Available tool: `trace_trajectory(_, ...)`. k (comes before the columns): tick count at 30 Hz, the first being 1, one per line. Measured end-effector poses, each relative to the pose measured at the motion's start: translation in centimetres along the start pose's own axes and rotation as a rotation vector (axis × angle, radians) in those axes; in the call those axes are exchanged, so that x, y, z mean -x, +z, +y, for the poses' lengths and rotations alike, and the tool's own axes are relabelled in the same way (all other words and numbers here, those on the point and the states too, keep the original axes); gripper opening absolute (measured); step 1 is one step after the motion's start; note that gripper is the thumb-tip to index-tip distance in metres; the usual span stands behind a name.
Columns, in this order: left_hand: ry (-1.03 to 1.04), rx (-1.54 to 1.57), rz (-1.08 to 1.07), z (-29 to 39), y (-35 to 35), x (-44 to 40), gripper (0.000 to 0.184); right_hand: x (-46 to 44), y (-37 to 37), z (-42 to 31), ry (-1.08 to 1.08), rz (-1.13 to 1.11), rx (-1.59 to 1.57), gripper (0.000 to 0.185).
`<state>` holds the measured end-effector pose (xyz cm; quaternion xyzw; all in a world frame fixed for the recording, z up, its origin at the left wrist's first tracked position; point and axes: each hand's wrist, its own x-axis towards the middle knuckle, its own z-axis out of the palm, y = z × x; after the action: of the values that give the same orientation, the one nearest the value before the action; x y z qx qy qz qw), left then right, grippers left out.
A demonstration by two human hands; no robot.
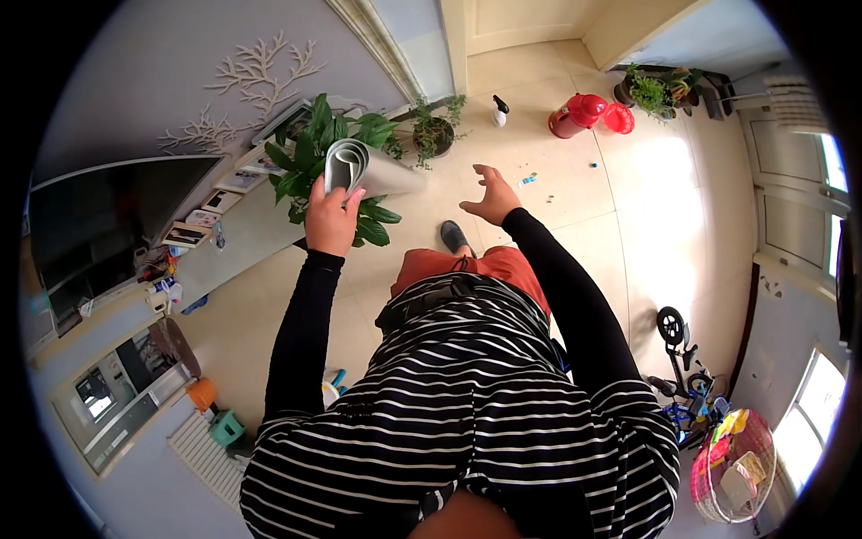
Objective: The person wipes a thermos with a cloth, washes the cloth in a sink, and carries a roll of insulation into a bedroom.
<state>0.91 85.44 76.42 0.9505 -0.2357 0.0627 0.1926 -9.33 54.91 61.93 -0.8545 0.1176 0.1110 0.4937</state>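
My left hand (332, 220) grips one end of a pale grey-green rolled-up mat (386, 172). The spiral end of the roll faces up toward me, while its far end points right and away. Behind the roll spreads a large leafy potted plant (305, 162), its pot hidden. My right hand (495, 198) is in the air over the floor, apart from the roll, with fingers spread and nothing in them. Past the roll's far end stands a smaller potted plant (434, 136).
On the tiled floor (575, 242) stand a white spray bottle (500, 111) and a red bucket-like container (579, 117), with small scraps (530, 180) nearer me. A TV (108, 234) and ledge line the left. At right are a balance bike (678, 350) and a pink basket chair (734, 467).
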Motion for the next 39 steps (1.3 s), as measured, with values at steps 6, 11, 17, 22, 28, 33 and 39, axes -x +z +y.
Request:
trace_trajectory(6,-0.105,-0.073,-0.016,1.7,-2.2,-0.6,0.034,0.8,-0.8,0.7,0.029,-0.009,0.014,0.082)
trace_trajectory(11,-0.058,-0.151,0.035,4.7,-5.3,-1.0,0.031,1.1,-0.7,0.6,0.032,0.019,0.007,0.079)
trace_trajectory(17,0.000,-0.184,0.140,3.7,-3.1,-1.4,0.032,1.5,-0.1,0.5,0.027,0.000,-0.011,0.078)
trace_trajectory(22,-0.001,-0.184,0.207,1.9,-0.1,-1.5,0.033,2.1,-0.4,1.0,0.044,0.007,-0.024,0.078)
trace_trajectory(28,0.014,-0.160,0.233,-0.4,3.2,-1.6,0.034,2.7,-0.7,1.7,0.042,0.029,-0.003,0.079)
trace_trajectory(33,-0.105,-0.124,0.185,-1.8,4.8,-1.5,0.035,3.1,-0.9,2.1,0.062,0.035,0.010,0.078)
trace_trajectory(39,-0.169,-0.147,0.155,-0.9,3.0,-3.3,0.056,3.5,-1.5,2.2,0.110,0.022,-0.003,0.077)
